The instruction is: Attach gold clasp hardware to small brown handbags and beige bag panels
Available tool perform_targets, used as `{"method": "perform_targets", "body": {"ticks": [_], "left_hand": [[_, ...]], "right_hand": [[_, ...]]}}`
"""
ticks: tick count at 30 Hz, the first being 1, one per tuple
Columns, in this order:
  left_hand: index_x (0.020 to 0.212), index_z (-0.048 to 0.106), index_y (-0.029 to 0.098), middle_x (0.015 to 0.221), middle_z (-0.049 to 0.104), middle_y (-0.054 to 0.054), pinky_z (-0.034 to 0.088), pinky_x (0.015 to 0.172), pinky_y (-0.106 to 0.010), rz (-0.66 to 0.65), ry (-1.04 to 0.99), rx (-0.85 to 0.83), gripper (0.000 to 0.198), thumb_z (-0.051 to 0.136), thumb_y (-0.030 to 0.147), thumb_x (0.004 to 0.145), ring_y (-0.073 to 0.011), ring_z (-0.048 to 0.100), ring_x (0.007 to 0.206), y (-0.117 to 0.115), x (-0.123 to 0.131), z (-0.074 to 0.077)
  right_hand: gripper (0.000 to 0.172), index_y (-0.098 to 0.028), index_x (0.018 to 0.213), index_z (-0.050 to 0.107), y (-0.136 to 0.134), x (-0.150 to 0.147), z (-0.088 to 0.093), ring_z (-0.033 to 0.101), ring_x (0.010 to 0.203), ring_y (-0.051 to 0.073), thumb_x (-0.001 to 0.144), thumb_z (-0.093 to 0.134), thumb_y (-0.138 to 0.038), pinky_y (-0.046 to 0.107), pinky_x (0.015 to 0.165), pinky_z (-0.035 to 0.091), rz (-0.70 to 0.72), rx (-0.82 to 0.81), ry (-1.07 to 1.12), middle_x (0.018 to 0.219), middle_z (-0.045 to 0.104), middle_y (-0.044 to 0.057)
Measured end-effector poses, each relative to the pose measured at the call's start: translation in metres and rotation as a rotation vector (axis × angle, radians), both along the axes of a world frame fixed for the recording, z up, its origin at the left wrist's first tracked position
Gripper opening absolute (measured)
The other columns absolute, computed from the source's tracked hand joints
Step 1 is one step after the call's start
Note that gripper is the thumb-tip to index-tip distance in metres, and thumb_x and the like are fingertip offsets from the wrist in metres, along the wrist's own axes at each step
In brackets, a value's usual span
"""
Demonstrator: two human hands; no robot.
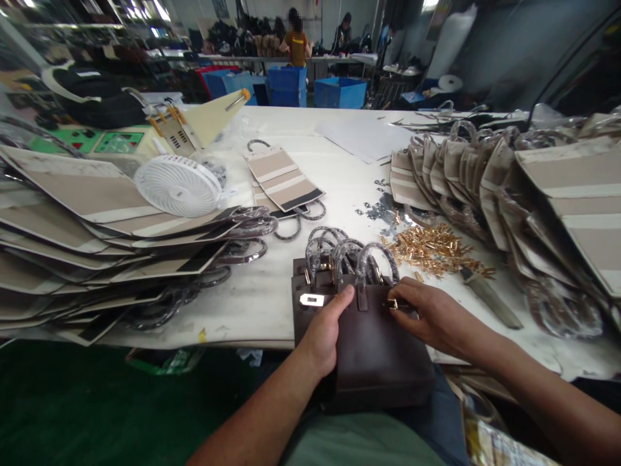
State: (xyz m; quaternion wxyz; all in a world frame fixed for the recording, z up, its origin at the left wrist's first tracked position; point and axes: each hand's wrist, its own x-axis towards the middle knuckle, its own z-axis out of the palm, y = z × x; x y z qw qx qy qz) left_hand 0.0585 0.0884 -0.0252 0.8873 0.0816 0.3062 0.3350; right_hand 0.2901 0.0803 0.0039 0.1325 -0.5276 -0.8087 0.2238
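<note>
A dark brown handbag [383, 353] leans on the table edge near my lap, its handles [378, 255] wrapped in clear plastic. Another brown bag panel sits just behind it, with a gold plate [312, 299] near its top left. My left hand [323, 333] grips the bag's left side, thumb on the front and the other fingers hidden. At the top right of the bag, my right hand [417, 310] pinches a small gold metal fitting [392, 303] between thumb and fingers. Beyond it lies a heap of small gold metal pieces [436, 249].
Stacked beige bag panels [97, 188] fill the left, with a white fan [177, 184] on them. More panels [567, 188] stand at right, near a knife-like tool [492, 298]. Two panels [286, 178] lie mid-table. Blue bins [339, 92] and people are in the background.
</note>
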Motion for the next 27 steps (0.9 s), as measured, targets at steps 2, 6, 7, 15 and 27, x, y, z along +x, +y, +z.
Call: {"method": "perform_targets", "body": {"ticks": [2,6,7,15,27], "left_hand": [[0.124,0.074,0.01,0.107,0.08,-0.016,0.054,0.106,-0.049,0.007,0.012,0.023,0.044,0.069,0.043,0.095,-0.0349,0.074,0.11,-0.001,0.0,0.001],[0.123,0.074,0.01,0.106,0.08,-0.016,0.054,0.105,-0.049,0.01,0.018,0.02,0.044,0.071,0.042,0.093,-0.0359,0.075,0.109,-0.001,0.0,0.001],[0.124,0.074,0.01,0.105,0.08,-0.016,0.054,0.105,-0.05,0.008,0.013,0.012,0.044,0.07,0.042,0.094,-0.0358,0.075,0.109,-0.001,0.0,0.0],[0.131,0.07,0.012,0.11,0.08,-0.016,0.054,0.107,-0.05,-0.026,-0.064,-0.03,0.049,0.065,0.046,0.097,-0.0356,0.075,0.11,0.003,-0.001,-0.002],[0.134,0.068,0.01,0.108,0.08,-0.017,0.053,0.107,-0.052,-0.031,-0.118,-0.054,0.054,0.059,0.05,0.098,-0.0367,0.074,0.111,0.004,0.001,-0.003]], "right_hand": [[0.005,-0.024,0.099,0.061,0.002,-0.001,0.0,0.058,0.079,0.02,0.097,0.057,-0.023,0.034,0.072,0.043,0.003,0.003,-0.021,0.093,0.06,0.002],[0.004,-0.024,0.096,0.061,0.005,-0.002,0.001,0.058,0.078,0.019,0.096,0.057,-0.023,0.033,0.071,0.042,0.0,-0.019,-0.007,0.09,0.06,0.001],[0.004,-0.024,0.095,0.061,0.005,-0.002,0.001,0.058,0.077,0.019,0.096,0.057,-0.023,0.033,0.07,0.042,-0.006,-0.03,0.005,0.089,0.06,0.001],[0.009,-0.024,0.1,0.064,0.011,-0.001,-0.004,0.063,0.08,0.02,0.099,0.055,-0.023,0.033,0.071,0.047,0.048,0.0,-0.017,0.094,0.065,0.004],[0.02,-0.024,0.105,0.072,-0.001,-0.007,-0.005,0.068,0.078,0.021,0.105,0.053,-0.032,0.033,0.072,0.052,-0.022,0.152,-0.1,0.09,0.073,0.007]]}}
